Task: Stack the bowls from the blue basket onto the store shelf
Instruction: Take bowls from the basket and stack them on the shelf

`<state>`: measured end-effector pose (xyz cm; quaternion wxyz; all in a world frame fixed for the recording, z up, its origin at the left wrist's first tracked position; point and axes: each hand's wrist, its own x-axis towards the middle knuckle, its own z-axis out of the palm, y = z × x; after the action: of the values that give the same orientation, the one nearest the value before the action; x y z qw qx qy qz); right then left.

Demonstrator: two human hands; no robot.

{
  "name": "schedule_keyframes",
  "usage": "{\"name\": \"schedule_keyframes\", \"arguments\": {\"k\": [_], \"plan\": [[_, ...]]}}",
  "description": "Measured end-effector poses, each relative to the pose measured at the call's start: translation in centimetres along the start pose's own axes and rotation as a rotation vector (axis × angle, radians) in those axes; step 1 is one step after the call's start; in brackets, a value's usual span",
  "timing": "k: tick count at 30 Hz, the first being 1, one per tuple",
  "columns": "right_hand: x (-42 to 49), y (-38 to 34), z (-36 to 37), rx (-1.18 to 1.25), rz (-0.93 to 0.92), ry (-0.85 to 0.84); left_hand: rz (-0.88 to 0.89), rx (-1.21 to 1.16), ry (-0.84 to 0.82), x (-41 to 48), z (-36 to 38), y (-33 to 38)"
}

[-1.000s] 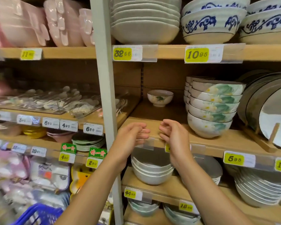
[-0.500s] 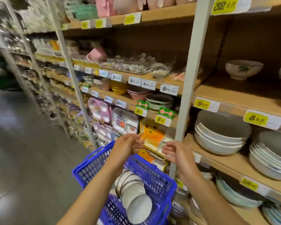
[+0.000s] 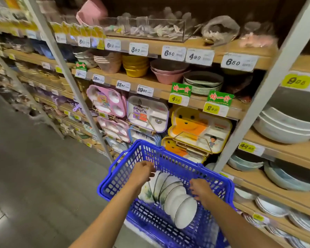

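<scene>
Lying on their sides in a nested row, white bowls (image 3: 175,197) with thin dark rims and a faint green leaf print sit in the blue basket (image 3: 168,155) at lower centre. The left hand (image 3: 143,173) is at the row's far end, fingers curled; a grip cannot be told. The right hand (image 3: 200,191) has its fingers spread apart, tips beside the rims. The store shelf (image 3: 284,152) stands at right.
</scene>
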<state>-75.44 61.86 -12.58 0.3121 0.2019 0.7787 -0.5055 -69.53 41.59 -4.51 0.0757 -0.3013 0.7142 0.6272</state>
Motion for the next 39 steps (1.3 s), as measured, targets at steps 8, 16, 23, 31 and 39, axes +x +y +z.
{"name": "schedule_keyframes", "arguments": {"k": [8, 16, 23, 31, 39], "plan": [[4.5, 7.4, 1.9, 0.114, 0.268, 0.138, -0.191, 0.335, -0.258, 5.6, 5.7, -7.5], [11.2, 9.5, 3.5, -0.104, 0.328, 0.228, -0.288, 0.711, -0.494, 9.1, 12.4, -16.5], [15.8, 12.3, 5.3, -0.078, 0.397, 0.236, -0.305, 0.674, -0.379, 10.8, 14.2, -21.4], [15.2, 11.8, 4.3, -0.03, 0.408, 0.175, -0.271, 0.598, -0.362, 11.1, 13.6, -19.0], [9.9, 5.9, 1.4, 0.026, 0.294, 0.153, -0.372, 0.359, -0.336, 8.1, 10.5, -11.8]]}}
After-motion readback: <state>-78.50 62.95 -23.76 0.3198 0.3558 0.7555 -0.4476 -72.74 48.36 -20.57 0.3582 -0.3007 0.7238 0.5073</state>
